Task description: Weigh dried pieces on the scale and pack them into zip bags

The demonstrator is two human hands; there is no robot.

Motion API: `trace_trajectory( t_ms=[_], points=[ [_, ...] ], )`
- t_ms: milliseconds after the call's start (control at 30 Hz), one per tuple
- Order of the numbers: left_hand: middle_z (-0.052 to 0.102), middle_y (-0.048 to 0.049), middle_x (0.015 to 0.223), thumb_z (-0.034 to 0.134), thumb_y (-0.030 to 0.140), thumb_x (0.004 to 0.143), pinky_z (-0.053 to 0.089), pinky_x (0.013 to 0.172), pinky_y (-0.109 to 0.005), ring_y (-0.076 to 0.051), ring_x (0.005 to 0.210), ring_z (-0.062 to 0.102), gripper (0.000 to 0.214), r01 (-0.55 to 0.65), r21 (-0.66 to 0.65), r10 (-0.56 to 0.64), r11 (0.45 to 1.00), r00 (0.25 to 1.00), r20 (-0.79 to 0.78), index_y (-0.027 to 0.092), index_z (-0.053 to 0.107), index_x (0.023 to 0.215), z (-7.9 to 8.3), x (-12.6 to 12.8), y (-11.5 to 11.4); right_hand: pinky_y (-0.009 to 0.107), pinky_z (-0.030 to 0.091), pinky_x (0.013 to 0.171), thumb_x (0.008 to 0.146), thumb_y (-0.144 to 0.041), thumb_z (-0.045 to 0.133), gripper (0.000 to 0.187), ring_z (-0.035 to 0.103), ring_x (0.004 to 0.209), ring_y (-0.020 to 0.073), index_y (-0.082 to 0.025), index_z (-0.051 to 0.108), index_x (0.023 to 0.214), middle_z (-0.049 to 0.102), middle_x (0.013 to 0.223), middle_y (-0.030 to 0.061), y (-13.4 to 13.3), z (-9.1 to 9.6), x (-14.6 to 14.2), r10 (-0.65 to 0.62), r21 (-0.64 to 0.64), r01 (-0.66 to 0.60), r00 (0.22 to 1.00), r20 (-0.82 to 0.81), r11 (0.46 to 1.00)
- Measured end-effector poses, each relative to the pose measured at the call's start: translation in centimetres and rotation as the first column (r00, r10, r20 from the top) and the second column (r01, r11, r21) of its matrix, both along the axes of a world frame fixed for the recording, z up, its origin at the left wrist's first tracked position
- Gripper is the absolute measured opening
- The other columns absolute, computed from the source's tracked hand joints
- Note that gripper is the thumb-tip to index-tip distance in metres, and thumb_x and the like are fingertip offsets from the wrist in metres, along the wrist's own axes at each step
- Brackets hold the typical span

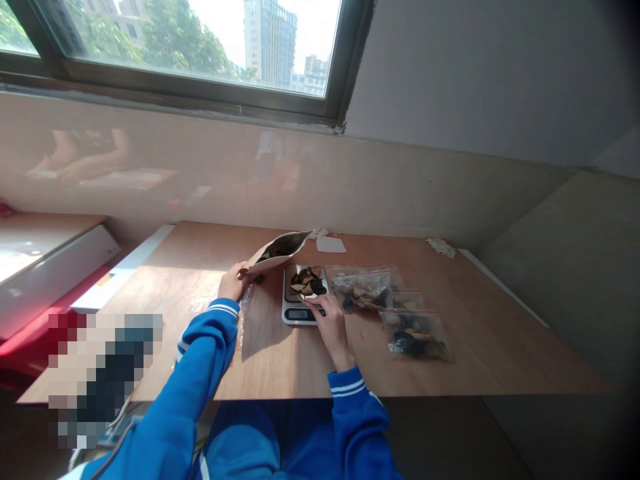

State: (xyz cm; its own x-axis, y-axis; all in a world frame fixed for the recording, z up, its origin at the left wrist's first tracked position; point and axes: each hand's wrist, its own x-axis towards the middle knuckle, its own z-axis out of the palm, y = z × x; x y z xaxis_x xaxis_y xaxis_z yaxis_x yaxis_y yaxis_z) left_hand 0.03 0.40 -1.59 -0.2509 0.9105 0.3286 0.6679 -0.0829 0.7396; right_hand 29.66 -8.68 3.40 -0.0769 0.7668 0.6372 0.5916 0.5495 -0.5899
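On the wooden worktop [210, 360] the left hand [233, 283] grips the bottom end of a tan pouch [277, 252], its open mouth raised over a small scale [303, 294]. The right hand [330, 323] touches dark pieces [310, 281], perhaps dried slices, heaped on the scale. Filled clear bags [390, 307] lie just beside it.

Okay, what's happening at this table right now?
A person in blue sleeves is at a wooden table. The left hand holds a brown paper pouch tilted open beside a small scale. The right hand touches the dark pieces piled on the scale. Clear bags of similar pieces lie to the right.
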Motion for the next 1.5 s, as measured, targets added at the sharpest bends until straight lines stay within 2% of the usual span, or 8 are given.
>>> trace_trajectory(
  t_ms=[133,333,533,700,900,1167,1367,1500],
  points=[
    [0.071,-0.0078,0.116,0.061,0.034,0.08,0.051,0.094,-0.037,-0.027,0.106,0.066,0.04,0.011,0.003,-0.011,1.0,1.0,0.014,0.022,0.066,0.118,-0.2,-0.1,0.0,0.035,0.046,0.076,0.098,-0.031,0.049,0.025,0.061,0.08,0.0219,-0.021,0.07,0.088,0.067,0.083,0.006,0.2,0.1,-0.1,0.011,0.04,-0.018,0.985,0.171,0.999],
    [0.071,-0.008,0.115,0.061,0.032,0.08,0.051,0.093,-0.036,-0.027,0.105,0.065,0.039,0.015,-0.008,-0.015,1.0,1.0,-0.007,0.021,0.066,0.117,0.4,0.2,-0.3,0.034,0.042,0.072,0.099,-0.025,0.047,0.029,0.059,0.077,0.0207,-0.02,0.069,0.082,0.067,0.079,0.0057,1.0,0.3,0.0,-0.078,0.196,0.01,0.936,0.345,0.981],
    [0.071,-0.0075,0.115,0.06,0.037,0.081,0.049,0.094,-0.035,-0.026,0.106,0.065,0.041,-0.002,-0.055,0.001,0.998,1.0,-0.019,0.02,0.065,0.118,0.8,0.3,-0.4,0.034,0.04,0.07,0.098,-0.021,0.05,0.026,0.058,0.078,0.0203,-0.019,0.07,0.081,0.067,0.081,0.0053,1.7,-0.4,0.4,-0.13,0.269,0.014,0.899,0.419,0.963],
    [0.07,-0.0075,0.116,0.059,0.035,0.081,0.049,0.095,-0.036,-0.026,0.106,0.064,0.039,0.008,-0.048,-0.009,0.999,0.999,-0.039,0.02,0.065,0.116,0.6,0.2,-0.3,0.034,0.044,0.078,0.098,-0.024,0.049,0.023,0.058,0.088,0.0205,-0.022,0.071,0.105,0.066,0.098,0.0072,1.3,-1.4,1.3,-0.109,0.215,0.045,0.948,0.299,0.976],
    [0.067,-0.009,0.121,0.057,0.033,0.082,0.048,0.096,-0.036,-0.026,0.108,0.063,0.038,0.007,-0.02,-0.009,1.0,0.995,-0.1,0.019,0.063,0.117,0.4,0.1,-0.2,0.041,0.046,0.09,0.099,-0.02,0.039,0.033,0.057,0.101,0.0227,-0.02,0.067,0.116,0.06,0.105,0.0106,1.3,-2.8,3.0,-0.238,0.111,0.231,0.97,0.054,0.967],
    [0.065,-0.0112,0.122,0.055,0.037,0.085,0.049,0.092,-0.035,-0.026,0.107,0.063,0.04,0.014,-0.026,-0.018,1.0,0.987,-0.158,0.018,0.06,0.12,0.3,0.1,-0.2,0.047,0.042,0.1,0.098,-0.025,0.04,0.036,0.05,0.119,0.0254,-0.025,0.06,0.129,0.05,0.131,0.0122,1.6,-4.0,2.9,-0.191,-0.002,0.193,0.972,0.137,0.981],
    [0.068,-0.0109,0.11,0.054,0.048,0.085,0.049,0.082,-0.033,-0.025,0.094,0.065,0.042,-0.014,-0.084,-0.001,0.996,0.985,-0.175,0.018,0.063,0.113,0.6,0.2,-0.2,0.048,0.042,0.1,0.097,-0.026,0.041,0.033,0.05,0.115,0.0257,-0.023,0.063,0.122,0.05,0.126,0.0125,1.6,-4.2,2.8,-0.199,-0.018,0.203,0.972,0.125,0.979],
    [0.067,-0.0111,0.114,0.053,0.048,0.085,0.047,0.084,-0.032,-0.025,0.099,0.064,0.042,-0.019,-0.099,0.001,0.995,0.983,-0.182,0.018,0.063,0.114,0.8,0.3,-0.2,0.047,0.042,0.099,0.097,-0.025,0.042,0.032,0.05,0.113,0.0258,-0.022,0.064,0.12,0.05,0.124,0.0127,1.6,-4.2,2.7,-0.198,-0.02,0.202,0.974,0.112,0.979]
  ],
)
